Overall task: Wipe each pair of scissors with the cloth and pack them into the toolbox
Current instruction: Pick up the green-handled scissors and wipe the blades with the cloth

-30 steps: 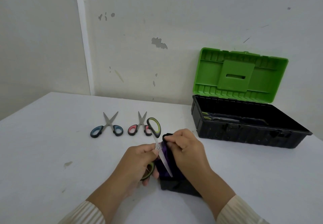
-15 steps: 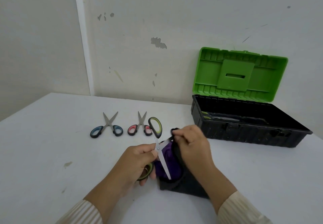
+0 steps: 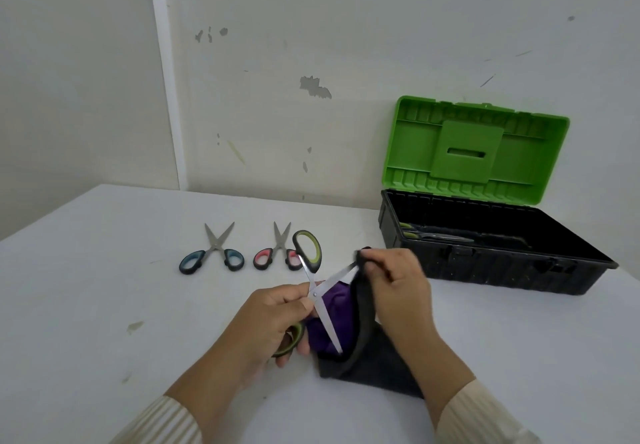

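Note:
My left hand (image 3: pixel 273 315) grips green-handled scissors (image 3: pixel 309 248) near the pivot, blades spread wide open. My right hand (image 3: pixel 398 287) pinches a fold of the dark grey and purple cloth (image 3: pixel 360 357) around the tip of the upper blade. The rest of the cloth hangs down to the table. Blue-handled scissors (image 3: pixel 213 253) and pink-handled scissors (image 3: pixel 277 253) lie on the table behind my hands, blades slightly open. The black toolbox (image 3: pixel 485 270) stands at the right with its green lid (image 3: pixel 478 152) up, and another green-handled pair (image 3: pixel 433 235) lies inside.
The white table (image 3: pixel 104 287) meets a scuffed wall at the back. A small stain (image 3: pixel 135 326) marks the tabletop left of my hands. The toolbox's lid leans against the wall.
My right hand has slid the cloth up and to the right along the upper blade to its tip. The scissors have opened wider. My left hand has stayed put.

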A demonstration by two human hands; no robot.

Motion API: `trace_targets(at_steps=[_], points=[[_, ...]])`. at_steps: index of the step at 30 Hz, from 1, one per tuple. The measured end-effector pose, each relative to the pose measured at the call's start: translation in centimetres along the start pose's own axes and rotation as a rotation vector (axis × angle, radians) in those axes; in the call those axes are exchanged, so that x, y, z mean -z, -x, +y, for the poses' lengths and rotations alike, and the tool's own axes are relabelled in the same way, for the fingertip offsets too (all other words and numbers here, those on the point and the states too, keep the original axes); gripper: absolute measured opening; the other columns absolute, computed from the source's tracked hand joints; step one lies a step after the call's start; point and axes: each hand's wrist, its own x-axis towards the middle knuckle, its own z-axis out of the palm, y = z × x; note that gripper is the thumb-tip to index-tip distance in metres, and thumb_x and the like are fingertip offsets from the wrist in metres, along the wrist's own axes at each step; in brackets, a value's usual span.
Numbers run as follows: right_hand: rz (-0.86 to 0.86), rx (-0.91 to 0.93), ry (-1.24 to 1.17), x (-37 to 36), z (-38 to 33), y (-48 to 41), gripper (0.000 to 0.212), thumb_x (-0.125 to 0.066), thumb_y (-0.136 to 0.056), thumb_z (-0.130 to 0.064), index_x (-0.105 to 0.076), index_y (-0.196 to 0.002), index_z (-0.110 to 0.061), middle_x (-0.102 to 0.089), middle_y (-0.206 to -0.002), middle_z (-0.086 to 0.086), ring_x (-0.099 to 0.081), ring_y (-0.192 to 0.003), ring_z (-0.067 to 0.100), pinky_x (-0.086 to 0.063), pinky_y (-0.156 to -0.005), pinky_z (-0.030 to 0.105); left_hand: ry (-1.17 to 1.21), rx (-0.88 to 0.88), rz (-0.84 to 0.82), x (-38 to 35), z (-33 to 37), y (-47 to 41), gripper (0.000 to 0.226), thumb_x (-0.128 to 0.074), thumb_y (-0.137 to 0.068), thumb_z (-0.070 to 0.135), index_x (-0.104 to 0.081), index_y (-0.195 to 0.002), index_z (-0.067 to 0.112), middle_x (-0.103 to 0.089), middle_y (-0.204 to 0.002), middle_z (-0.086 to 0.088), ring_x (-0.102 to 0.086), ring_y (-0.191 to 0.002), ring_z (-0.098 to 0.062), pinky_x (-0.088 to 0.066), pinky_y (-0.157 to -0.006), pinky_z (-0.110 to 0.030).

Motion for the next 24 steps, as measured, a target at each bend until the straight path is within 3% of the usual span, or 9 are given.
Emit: trace_targets(at_steps=[2, 4, 7, 9, 13, 16, 18, 21, 24], points=[[-0.001, -0.185, -0.167, 1.3, 0.3, -0.3, 0.031, -0.06, -0.084, -0.004, -0.064, -0.081, -0.034, -0.063, -0.095, -0.003, -0.058, -0.087, 0.001, -0.046, -0.085, 0.018, 0.024, -0.008, 0.028, 0.0, 0.1, -0.1, 0.032, -0.045, -0.097, 0.014, -0.076, -0.092, 0.024, -0.058, -0.05, -0.012, -0.04, -0.039, -0.017, -0.032, -0.04, -0.024], [-0.126, -0.24, -0.318, 1.5, -0.9, 0.3, 0.029, -0.061, -0.084, -0.004, -0.065, -0.081, -0.033, -0.066, -0.096, -0.001, -0.061, -0.085, 0.003, -0.048, -0.082, 0.018, 0.055, -0.007, 0.08, -0.1, 0.0, -0.4, 0.03, -0.046, -0.097, 0.015, -0.075, -0.095, 0.024, -0.059, -0.052, -0.013, -0.044, -0.04, -0.016, -0.034, -0.041, -0.025], [-0.409, -0.149, -0.288, -0.2, -3.1, 2.0, 0.026, -0.065, -0.081, -0.011, -0.062, -0.08, -0.038, -0.064, -0.092, -0.008, -0.061, -0.085, 0.004, -0.048, -0.078, 0.015, 0.115, -0.014, 0.155, -0.3, -0.3, -0.6, 0.028, -0.049, -0.096, 0.013, -0.075, -0.096, 0.022, -0.059, -0.054, -0.01, -0.048, -0.041, -0.016, -0.034, -0.04, -0.025], [-0.492, -0.087, -0.17, -1.6, -3.8, 2.8, 0.026, -0.064, -0.08, -0.017, -0.055, -0.074, -0.041, -0.058, -0.088, -0.014, -0.058, -0.083, 0.003, -0.046, -0.075, 0.017, 0.139, -0.014, 0.206, -0.5, -0.4, -0.7, 0.027, -0.05, -0.095, 0.012, -0.075, -0.097, 0.021, -0.058, -0.056, -0.005, -0.046, -0.039, -0.015, -0.033, -0.04, -0.024], [-0.482, -0.041, -0.059, -1.8, -3.4, 2.7, 0.033, -0.062, -0.081, -0.012, -0.05, -0.067, -0.04, -0.055, -0.078, -0.017, -0.053, -0.079, -0.001, -0.042, -0.067, 0.01, 0.221, 0.001, 0.389, 0.1, 0.0, -1.1, 0.021, -0.053, -0.092, 0.008, -0.072, -0.09, 0.016, -0.062, -0.057, -0.008, -0.051, -0.046, -0.021, -0.031, -0.04, -0.025], [-0.482, -0.111, -0.077, -0.8, -2.7, 2.1, 0.03, -0.063, -0.078, -0.009, -0.056, -0.066, -0.035, -0.061, -0.077, -0.013, -0.055, -0.074, -0.001, -0.044, -0.062, 0.01, 0.294, -0.013, 0.518, 0.9, 0.7, -1.2, 0.016, -0.053, -0.092, 0.007, -0.067, -0.09, 0.014, -0.063, -0.076, -0.007, -0.057, -0.056, -0.022, -0.034, -0.038, -0.024], [-0.425, -0.046, 0.031, -0.3, -2.2, 1.9, 0.026, -0.063, -0.076, -0.008, -0.059, -0.067, -0.032, -0.059, -0.08, -0.015, -0.054, -0.078, -0.001, -0.041, -0.063, 0.009, 0.375, -0.031, 0.604, 1.3, 1.0, -1.1, 0.019, -0.053, -0.093, 0.005, -0.065, -0.084, 0.016, -0.062, -0.078, -0.006, -0.057, -0.064, -0.02, -0.043, -0.047, -0.028], [-0.338, 0.141, 0.181, -0.3, -3.2, 2.3, 0.015, -0.055, -0.076, -0.024, -0.069, -0.082, -0.028, -0.046, -0.094, -0.02, -0.044, -0.094, -0.005, -0.033, -0.074, 0.007, 0.537, -0.047, 0.632, 1.3, 1.3, -1.1, 0.019, -0.053, -0.092, 0.002, -0.063, -0.079, 0.012, -0.06, -0.075, -0.008, -0.054, -0.068, -0.017, -0.045, -0.064, -0.026], [-0.399, 0.141, 0.143, -1.7, -5.2, 4.0, 0.026, -0.048, -0.081, -0.045, -0.061, -0.1, -0.032, -0.049, -0.092, -0.02, -0.044, -0.086, -0.004, -0.035, -0.074, 0.011, 0.716, -0.022, 0.523, 0.3, 1.3, -0.9, 0.019, -0.054, -0.091, 0.002, -0.063, -0.078, 0.013, -0.061, -0.072, -0.008, -0.055, -0.061, -0.014, -0.044, -0.06, -0.024]])
